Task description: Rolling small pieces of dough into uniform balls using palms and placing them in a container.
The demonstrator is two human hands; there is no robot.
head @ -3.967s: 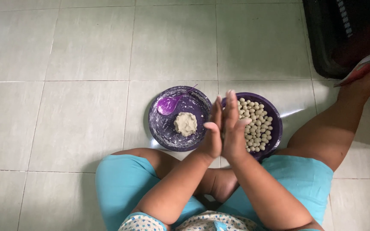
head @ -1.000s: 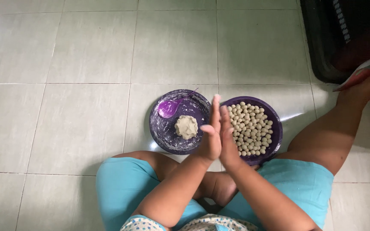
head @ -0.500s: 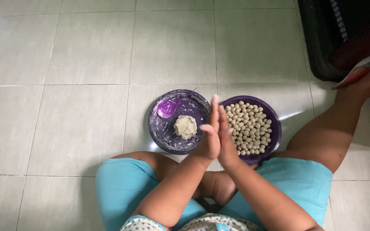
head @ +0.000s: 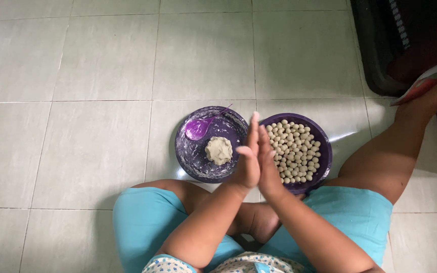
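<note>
Pressing L hand [head: 248, 167] flat vs R hand [head: 266, 164], contents unseen, btwn dough bowl [head: 193, 159] & balls bowl [head: 321, 151].

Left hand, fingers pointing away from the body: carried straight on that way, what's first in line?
Likely nothing soon. The left hand, pressed flat against the right hand, points up between the purple dough bowl and the purple bowl of small pale balls; beyond is pale tiled floor. Height is unclear.
</note>
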